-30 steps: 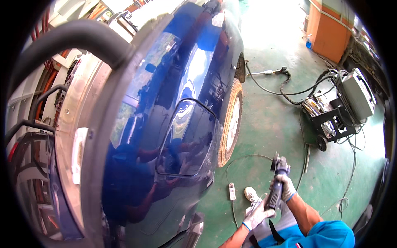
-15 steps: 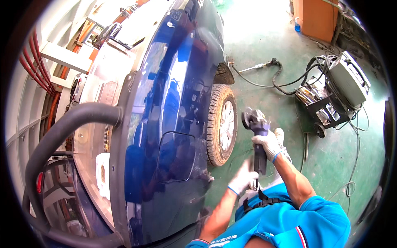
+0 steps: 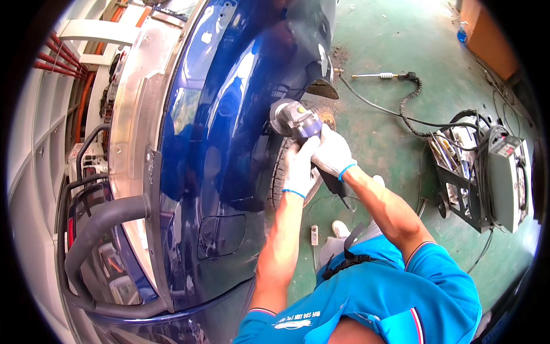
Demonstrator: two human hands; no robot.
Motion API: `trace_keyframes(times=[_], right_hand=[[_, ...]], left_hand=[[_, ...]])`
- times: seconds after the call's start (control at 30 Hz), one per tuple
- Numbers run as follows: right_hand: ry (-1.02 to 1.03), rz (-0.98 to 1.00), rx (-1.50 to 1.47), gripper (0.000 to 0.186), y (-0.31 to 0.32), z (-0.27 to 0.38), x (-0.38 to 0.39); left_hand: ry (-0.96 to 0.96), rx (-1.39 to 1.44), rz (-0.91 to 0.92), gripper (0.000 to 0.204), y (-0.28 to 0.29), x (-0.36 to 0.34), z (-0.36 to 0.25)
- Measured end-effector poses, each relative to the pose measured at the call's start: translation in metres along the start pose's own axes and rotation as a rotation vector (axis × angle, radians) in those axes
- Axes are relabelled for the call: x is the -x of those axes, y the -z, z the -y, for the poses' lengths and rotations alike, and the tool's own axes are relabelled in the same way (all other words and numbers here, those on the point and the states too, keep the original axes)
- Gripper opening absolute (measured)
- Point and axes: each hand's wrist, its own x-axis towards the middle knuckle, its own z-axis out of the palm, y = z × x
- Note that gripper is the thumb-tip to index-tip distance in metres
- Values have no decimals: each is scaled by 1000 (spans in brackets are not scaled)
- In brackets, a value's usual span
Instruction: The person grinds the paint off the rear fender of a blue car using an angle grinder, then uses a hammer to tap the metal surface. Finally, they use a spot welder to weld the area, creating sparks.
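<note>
Both my hands wear white gloves and grip an angle grinder. My left hand is closed around its front part, just behind the silver head. Beside it, my right hand is wrapped round the dark body, whose rear end sticks out below toward me. The grinder's round disc side is up against or very near the blue vehicle side panel, above the wheel; I cannot tell whether it touches. Partly hidden behind the grinder and my hands is the muddy tyre.
A wheeled welding cart with coiled cables stands at the right. Its hose and a rod-like tool lie on the green floor. A black tubular bar rises over the truck bed at the left. A power strip lies near my feet.
The grinder has moved up and left from beside the wheel to the panel's edge. My left hand has come forward to grip its front. My view has shifted too.
</note>
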Motion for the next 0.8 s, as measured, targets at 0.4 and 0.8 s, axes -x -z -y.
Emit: trace_keyframes(times=[0.4,0.8], right_hand=[[42,74,14,51,18,18,-39],[41,73,99,49,23,15,-43]], left_hand=[[-16,-32,-77,38,5,-40,-4],[-54,39,-78,36,-8,-41,-7]])
